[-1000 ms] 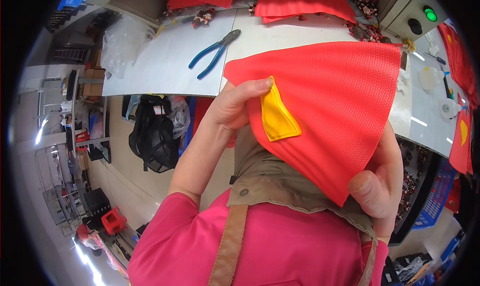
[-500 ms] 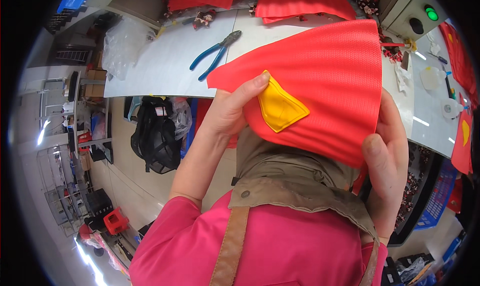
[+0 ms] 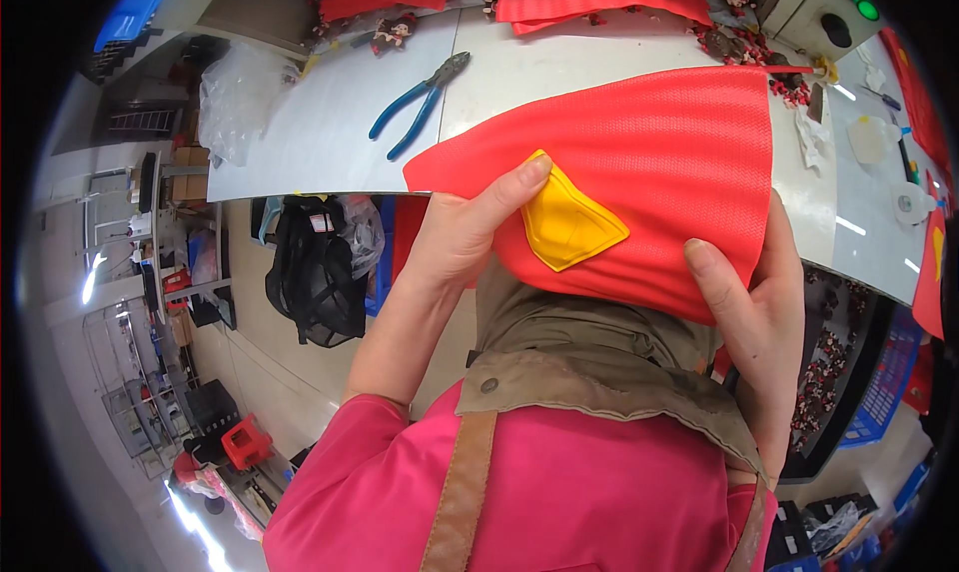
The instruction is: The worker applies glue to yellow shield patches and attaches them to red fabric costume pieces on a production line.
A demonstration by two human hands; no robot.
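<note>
Ahead of the chest (image 3: pixel 599 482) and to its left, the left hand (image 3: pixel 465 230) is pinching, thumb (image 3: pixel 514 184) on top, forearm (image 3: pixel 395 332) slanting forward. Ahead and to the chest's right, the right hand (image 3: pixel 761 312) is gripping, its thumb angling inward, fingers mostly hidden.

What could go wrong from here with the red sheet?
The red sheet bends between the left hand and right hand, so it might crease. The left hand touches a corner of the yellow patch, which could shift if loose. Pliers lie near the sheet's edge and might snag it.
</note>
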